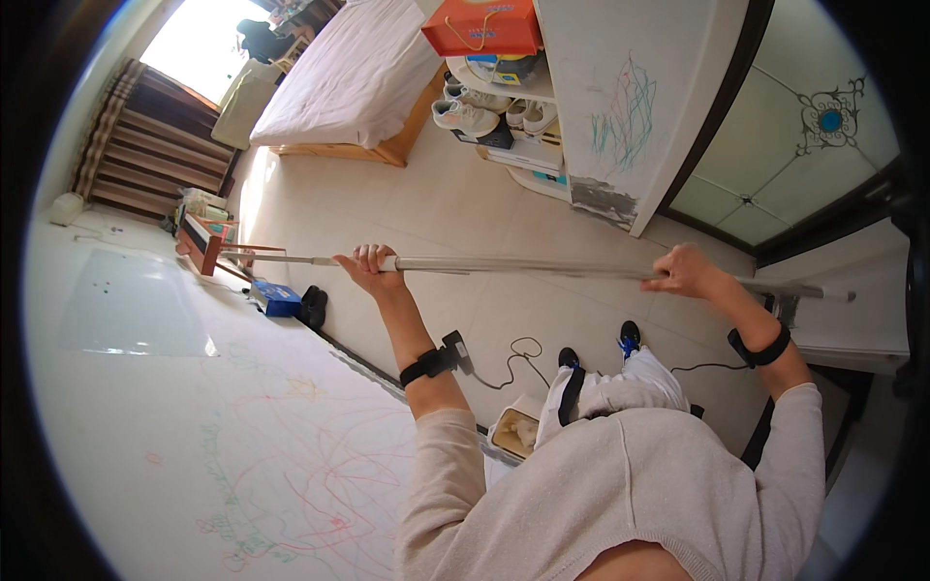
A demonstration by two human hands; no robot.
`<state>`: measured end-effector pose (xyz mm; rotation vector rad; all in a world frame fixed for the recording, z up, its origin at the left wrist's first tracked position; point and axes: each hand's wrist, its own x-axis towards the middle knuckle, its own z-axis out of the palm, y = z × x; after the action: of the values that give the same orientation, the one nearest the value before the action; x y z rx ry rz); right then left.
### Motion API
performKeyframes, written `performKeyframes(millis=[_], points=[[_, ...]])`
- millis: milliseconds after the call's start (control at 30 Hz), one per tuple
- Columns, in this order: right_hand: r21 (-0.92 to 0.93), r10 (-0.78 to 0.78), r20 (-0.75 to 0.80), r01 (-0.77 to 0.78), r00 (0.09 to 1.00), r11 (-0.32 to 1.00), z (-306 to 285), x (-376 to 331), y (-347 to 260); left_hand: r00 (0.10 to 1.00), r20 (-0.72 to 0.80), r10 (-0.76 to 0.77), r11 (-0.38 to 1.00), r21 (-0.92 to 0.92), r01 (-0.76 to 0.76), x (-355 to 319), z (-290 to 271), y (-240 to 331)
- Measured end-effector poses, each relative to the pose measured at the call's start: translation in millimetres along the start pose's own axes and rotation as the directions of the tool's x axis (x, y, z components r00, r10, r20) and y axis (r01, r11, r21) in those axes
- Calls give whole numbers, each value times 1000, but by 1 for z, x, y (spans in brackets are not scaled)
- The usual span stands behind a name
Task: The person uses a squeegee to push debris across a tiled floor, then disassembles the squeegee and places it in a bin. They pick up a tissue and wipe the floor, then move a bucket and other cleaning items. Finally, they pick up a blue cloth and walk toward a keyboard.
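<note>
A long pale pole [523, 265] spans the view from left to right, held across in front of me at arm's length. Its left part is thinner and its right part thicker, with the step close to my left hand [373, 269]. The fingers of that hand wrap over the pole, and its thumb points left. Further right, my right hand [686, 272] is closed around the thicker part. The pole's right end [849, 295] has a pale cap. At the far left its thin end reaches a brown wooden frame [199, 244], and I cannot tell if they touch.
A shelf holds shoes [465, 118] and a red box [481, 27]. Beyond lies a bed [349, 77]. A scribbled wall [291, 455] runs along the left, with a blue box [276, 298] beside it. Near my feet stand a bin [515, 433] and a cable [504, 380]. A glass door [785, 136] is at right.
</note>
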<state>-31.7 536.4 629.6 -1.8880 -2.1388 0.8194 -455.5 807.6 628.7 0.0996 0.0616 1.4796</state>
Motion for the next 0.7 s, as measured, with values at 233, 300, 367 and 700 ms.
performKeyframes(millis=[233, 300, 367, 700], points=[[548, -10, 579, -380, 816, 745, 8, -11, -12, 987, 110, -117, 984, -121, 130, 2, 0, -3], [357, 49, 177, -110, 983, 928, 16, -8, -13, 998, -67, 8, 999, 49, -5, 5, 1, 2], [-115, -156, -288, 128, 945, 985, 27, -7, -8, 985, -160, 72, 991, 123, -53, 6, 2, -1], [532, -107, 725, -453, 681, 715, 16, -3, -4, 970, 192, -147, 968, -176, 181, 2, -1, -8]])
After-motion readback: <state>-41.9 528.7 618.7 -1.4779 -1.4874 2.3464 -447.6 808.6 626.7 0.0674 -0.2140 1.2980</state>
